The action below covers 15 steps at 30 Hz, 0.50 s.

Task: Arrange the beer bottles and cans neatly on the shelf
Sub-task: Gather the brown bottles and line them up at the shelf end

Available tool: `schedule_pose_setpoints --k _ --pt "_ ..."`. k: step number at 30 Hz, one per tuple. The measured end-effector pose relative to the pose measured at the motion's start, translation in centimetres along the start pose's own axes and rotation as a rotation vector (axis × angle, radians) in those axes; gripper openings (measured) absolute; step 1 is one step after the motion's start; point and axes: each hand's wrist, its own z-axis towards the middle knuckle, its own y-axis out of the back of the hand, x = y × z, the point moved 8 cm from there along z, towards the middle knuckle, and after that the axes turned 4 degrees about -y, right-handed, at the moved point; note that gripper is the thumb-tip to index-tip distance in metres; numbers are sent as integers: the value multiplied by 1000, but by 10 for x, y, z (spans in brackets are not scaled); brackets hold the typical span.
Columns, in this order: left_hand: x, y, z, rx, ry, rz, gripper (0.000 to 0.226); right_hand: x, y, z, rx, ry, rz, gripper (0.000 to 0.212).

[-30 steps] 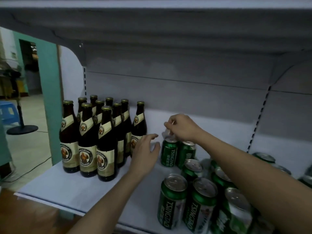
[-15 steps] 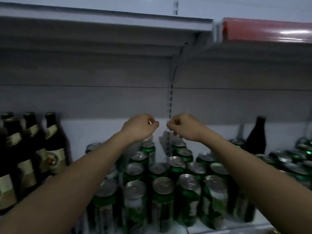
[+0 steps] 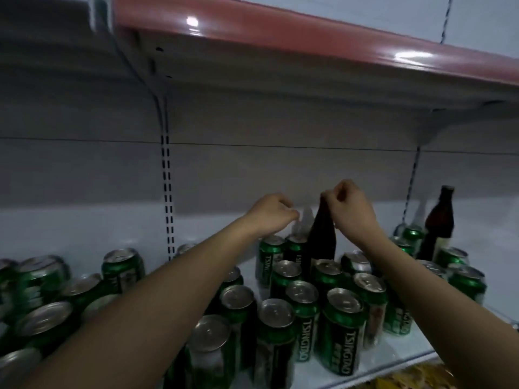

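Observation:
Several green Tsingtao cans point(image 3: 342, 327) stand crowded on the white shelf point(image 3: 398, 360). A dark brown beer bottle point(image 3: 321, 237) rises among the cans at the back. My right hand point(image 3: 352, 209) is closed around the top of its neck. Just left of the bottle, my left hand point(image 3: 271, 214) hovers above the back cans with fingers curled shut; I cannot see anything in it. A second brown bottle point(image 3: 439, 220) stands at the far right near the back wall.
More green cans point(image 3: 42, 279) sit loosely at the left, some tilted. A slotted upright point(image 3: 166, 197) runs down the back wall. The upper shelf with a red front strip point(image 3: 309, 32) hangs low overhead. Yellow packets point(image 3: 421, 377) show below the shelf edge.
The view has swung right, away from the labelled bottles at the left. Both hands moved right along the back, and my right hand now grips the neck of a dark bottle.

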Motion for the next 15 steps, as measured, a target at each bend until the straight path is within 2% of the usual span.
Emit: schedule_pose_setpoints --k 2,4,7,10,15 --pt "-5 -23 15 11 12 -48 51 -31 11 8 -39 -45 81 14" --pt "-7 -43 27 21 44 -104 59 -59 5 14 27 -100 140 13" --pt "-8 -69 41 49 90 -197 64 -91 -26 15 333 -202 196 32" --pt "-12 -84 49 29 80 -201 59 -103 -49 6 562 -160 190 46" --pt "-11 -85 56 -67 71 -146 44 -104 -51 3 507 -44 121 48"
